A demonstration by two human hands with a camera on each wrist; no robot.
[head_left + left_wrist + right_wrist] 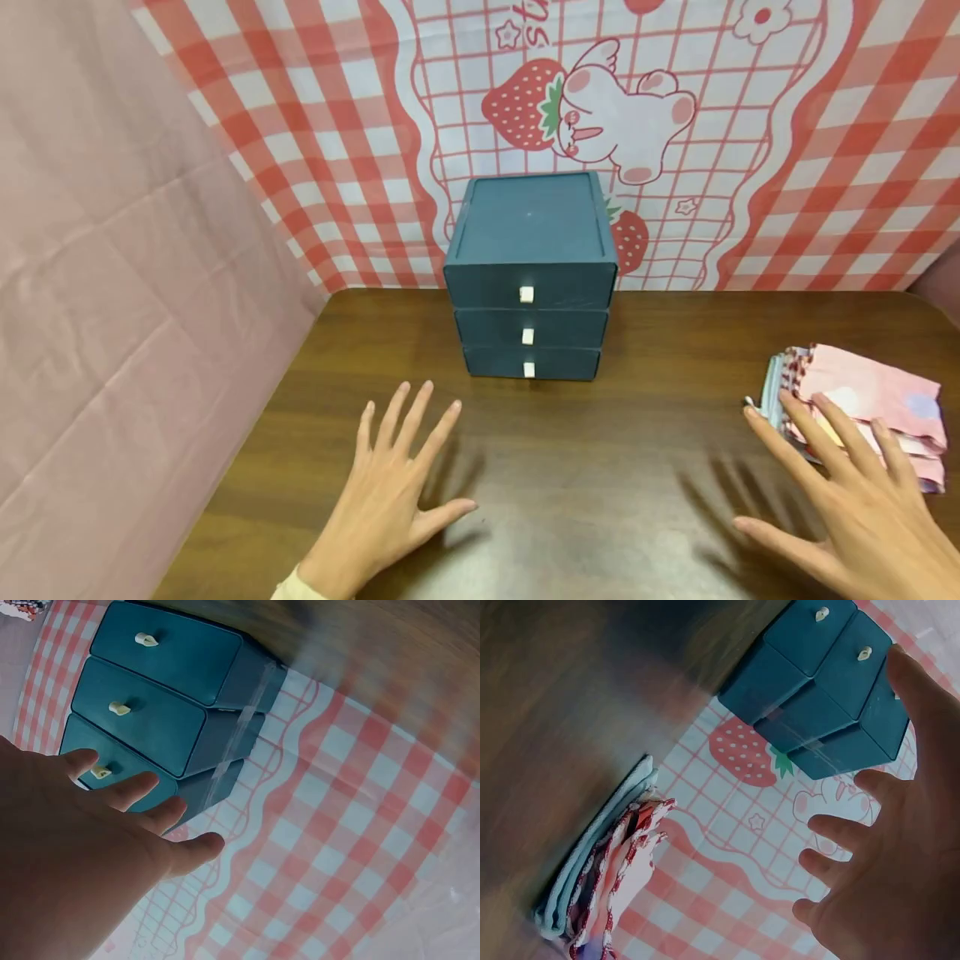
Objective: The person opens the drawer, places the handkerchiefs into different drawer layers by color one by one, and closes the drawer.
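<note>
My left hand (393, 487) hovers over the table with fingers spread, holding nothing, in front and to the left of a dark teal drawer box (532, 221). Its three drawers, each with a small white knob (527, 294), are all closed. On the right, my right hand (855, 492) is also spread and holds nothing. It overlaps, in the head view, a stack of folded cloths (873, 392), pink on top with light blue at the left side. In the right wrist view the cloths (604, 877) lie apart from the fingers.
The brown wooden table (600, 450) ends at the back against a red-and-white checked cloth (337, 142) printed with strawberries and a white cartoon animal. Pink fabric (135, 275) hangs along the left side. The drawer box stands at the table's back, near the checked cloth.
</note>
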